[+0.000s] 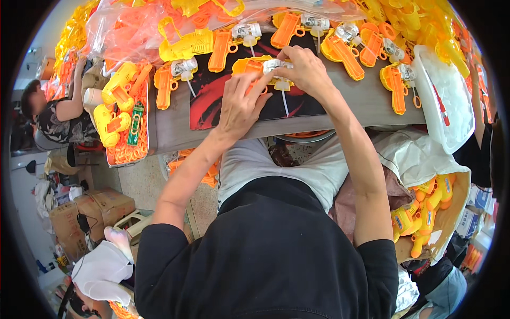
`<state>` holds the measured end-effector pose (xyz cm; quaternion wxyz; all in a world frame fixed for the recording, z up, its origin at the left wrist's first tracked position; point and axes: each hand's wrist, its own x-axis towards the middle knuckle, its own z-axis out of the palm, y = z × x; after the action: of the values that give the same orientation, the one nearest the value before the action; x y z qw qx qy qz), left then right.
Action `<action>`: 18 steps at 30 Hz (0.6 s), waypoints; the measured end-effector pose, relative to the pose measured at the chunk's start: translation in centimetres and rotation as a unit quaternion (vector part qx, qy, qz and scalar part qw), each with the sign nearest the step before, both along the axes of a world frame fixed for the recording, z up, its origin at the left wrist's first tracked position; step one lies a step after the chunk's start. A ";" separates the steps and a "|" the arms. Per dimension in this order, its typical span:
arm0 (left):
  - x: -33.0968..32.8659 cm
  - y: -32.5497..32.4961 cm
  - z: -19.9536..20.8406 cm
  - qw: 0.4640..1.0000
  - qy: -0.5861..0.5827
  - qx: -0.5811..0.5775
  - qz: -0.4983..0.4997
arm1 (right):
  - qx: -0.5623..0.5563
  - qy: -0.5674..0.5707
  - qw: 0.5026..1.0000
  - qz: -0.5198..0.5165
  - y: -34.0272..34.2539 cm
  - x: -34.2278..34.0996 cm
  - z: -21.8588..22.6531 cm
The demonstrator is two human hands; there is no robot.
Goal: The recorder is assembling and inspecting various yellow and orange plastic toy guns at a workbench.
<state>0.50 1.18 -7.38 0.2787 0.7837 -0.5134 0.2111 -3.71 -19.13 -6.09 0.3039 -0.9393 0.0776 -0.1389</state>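
Over a black-and-red mat (204, 109), both hands work on one half-open toy gun (247, 65) with a yellow and orange shell. My left hand (239, 109) has its fingers curled over the grip side, holding the gun down. Thumb and fingers of my right hand (305, 72) close on the clear-and-white mechanism (273, 65) at the gun's front. A thin white tube (287, 103) hangs from that mechanism toward me. My fingers cover part of the shell. Similar open gun halves, such as one at the left (164, 87) and one at the right (394, 87), lie around the mat.
An orange-filled bin (150, 125) with yellow gun bodies stands left. At right are a white tub (451, 122) holding a red screwdriver (441, 106) and a sack-lined box (451, 228) of yellow guns. Bagged orange parts (133, 32) pile up behind. Other people sit nearby.
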 end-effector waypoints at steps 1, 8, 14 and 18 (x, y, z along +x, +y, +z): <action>0.4 0.0 0.1 1.000 0.001 0.001 0.005 | 0.008 -0.008 1.000 -0.004 0.0 0.0 0.1; 1.8 -0.1 1.5 0.991 -0.045 0.124 -0.037 | 0.013 0.001 1.000 0.019 -0.1 -0.1 1.1; 0.2 0.8 0.0 0.996 0.018 0.082 -0.018 | 0.016 -0.033 0.999 0.012 0.9 -0.5 0.6; 2.1 2.7 1.3 0.999 0.028 -0.001 -0.016 | 0.050 -0.075 0.996 0.005 2.0 -1.9 -0.7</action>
<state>2.65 3.89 -6.09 0.2969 0.7809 -0.5176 0.1846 -5.64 -17.14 -6.75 0.3565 -0.9101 0.0572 -0.2032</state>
